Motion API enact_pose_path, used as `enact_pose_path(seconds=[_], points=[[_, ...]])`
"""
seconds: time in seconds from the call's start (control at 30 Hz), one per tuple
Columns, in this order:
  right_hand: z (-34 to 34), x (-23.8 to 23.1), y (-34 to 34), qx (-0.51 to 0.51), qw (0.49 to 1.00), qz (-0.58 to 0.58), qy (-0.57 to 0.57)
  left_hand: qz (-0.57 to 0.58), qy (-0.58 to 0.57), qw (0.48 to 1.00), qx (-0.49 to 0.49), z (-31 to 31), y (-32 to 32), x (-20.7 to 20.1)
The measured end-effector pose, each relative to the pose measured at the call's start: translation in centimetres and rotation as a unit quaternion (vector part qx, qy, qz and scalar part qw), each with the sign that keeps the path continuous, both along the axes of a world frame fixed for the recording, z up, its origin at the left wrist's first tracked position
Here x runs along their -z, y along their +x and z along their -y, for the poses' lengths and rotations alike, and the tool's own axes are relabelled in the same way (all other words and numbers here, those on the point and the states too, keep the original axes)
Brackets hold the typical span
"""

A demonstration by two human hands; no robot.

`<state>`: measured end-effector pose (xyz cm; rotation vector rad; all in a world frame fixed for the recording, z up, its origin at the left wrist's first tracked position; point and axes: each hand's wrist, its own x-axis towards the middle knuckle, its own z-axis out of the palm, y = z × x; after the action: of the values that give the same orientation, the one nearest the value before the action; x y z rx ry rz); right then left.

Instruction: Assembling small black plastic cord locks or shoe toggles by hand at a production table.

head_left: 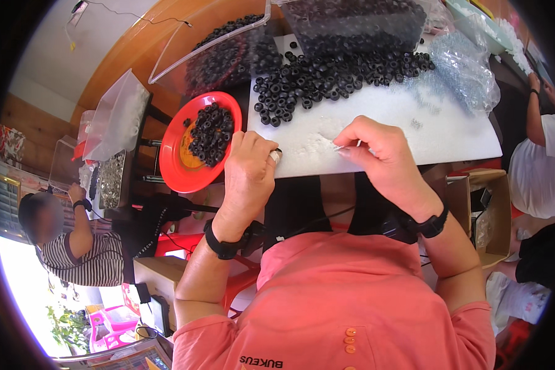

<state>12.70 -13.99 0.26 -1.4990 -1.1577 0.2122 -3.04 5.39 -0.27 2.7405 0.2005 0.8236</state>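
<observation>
My left hand [250, 163] is closed at the table's front edge, beside the red plate. Between its thumb and fingers sits a small round black part [278, 151] with something whitish below it, mostly covered by the fingers. My right hand [379, 148] hovers over the white tabletop [462, 145], thumb and forefinger pinched on a tiny thin shiny piece [337, 146], too small to make out well. Beyond both hands lies a spread pile of black ring-shaped parts [320, 77]. White bits [311, 143] are scattered on the tabletop between my hands.
A red plate [171, 151] of black parts stands at left. Behind the pile are clear bins [357, 28] of black parts. A clear plastic bag [465, 68] with small silvery pieces lies far right. A cardboard box [496, 216] stands at right. Other people work left and right.
</observation>
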Motion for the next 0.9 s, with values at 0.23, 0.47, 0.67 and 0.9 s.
enact_pose_path(seconds=[0.23,0.47,0.67,0.9], points=[[-2.2,0.3,-1.3,-0.031,0.998,-0.052,0.014,-0.011,-0.01,1.0,-0.008,0.2,0.0,-0.1],[-3.4,-0.4,-1.5,-0.063,0.994,-0.088,0.026,-0.033,-0.487,0.873,-0.001,2.3,-0.2,-2.1],[-3.7,-1.0,-1.6,-0.063,0.995,-0.067,0.035,0.024,-0.621,0.779,0.084,2.4,0.6,-1.0],[-3.4,-0.7,-1.7,-0.025,0.999,0.026,0.027,0.037,-0.696,0.712,0.086,2.8,1.1,-0.6]])
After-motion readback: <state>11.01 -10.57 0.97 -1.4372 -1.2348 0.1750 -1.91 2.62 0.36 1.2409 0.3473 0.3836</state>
